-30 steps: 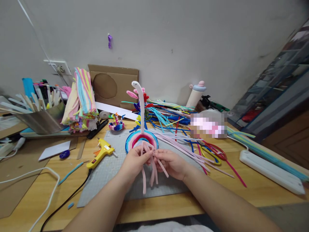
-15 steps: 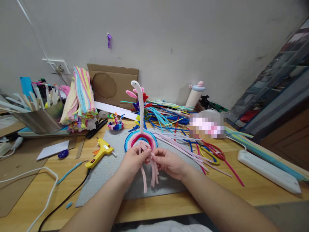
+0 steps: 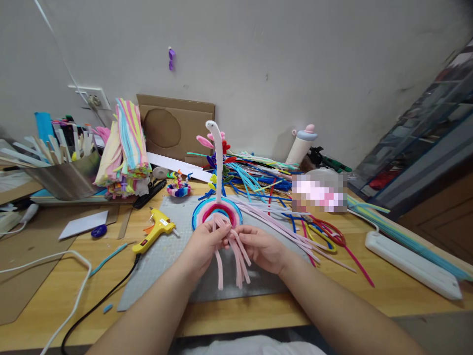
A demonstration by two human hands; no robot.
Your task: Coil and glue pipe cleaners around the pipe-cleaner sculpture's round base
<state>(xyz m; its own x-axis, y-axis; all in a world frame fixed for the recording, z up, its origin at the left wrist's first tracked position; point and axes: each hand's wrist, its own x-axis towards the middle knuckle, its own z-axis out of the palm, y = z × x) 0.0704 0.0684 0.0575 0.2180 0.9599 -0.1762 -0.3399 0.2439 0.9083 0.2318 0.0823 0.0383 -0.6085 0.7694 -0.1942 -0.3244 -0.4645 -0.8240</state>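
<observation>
My left hand (image 3: pixel 203 246) is closed around a bunch of pale pink pipe cleaners (image 3: pixel 241 268), bent over at the top with their loose ends hanging down. On the other side, my right hand (image 3: pixel 265 249) has its thumb and fingers pinched at one of these strands, close to the left fingertips. Just behind my hands stands a pipe-cleaner figure with a ringed blue, pink and red body (image 3: pixel 236 209) and a tall white neck (image 3: pixel 219 170) that curves over at the top. My hands hide the lower front of the body.
Under my hands lies a grey cutting mat (image 3: pixel 155 276). A yellow glue gun (image 3: pixel 157 229) rests at its left. Loose pink pipe cleaners (image 3: pixel 273 224) and scissors (image 3: pixel 320 235) lie to the right, near a white power strip (image 3: pixel 412 266). Bundled pipe cleaners (image 3: pixel 129 143) stand at the back left.
The hanging pink ends have swung and fanned out toward the right. My right fingers have shifted slightly right. The whole view has moved a little.
</observation>
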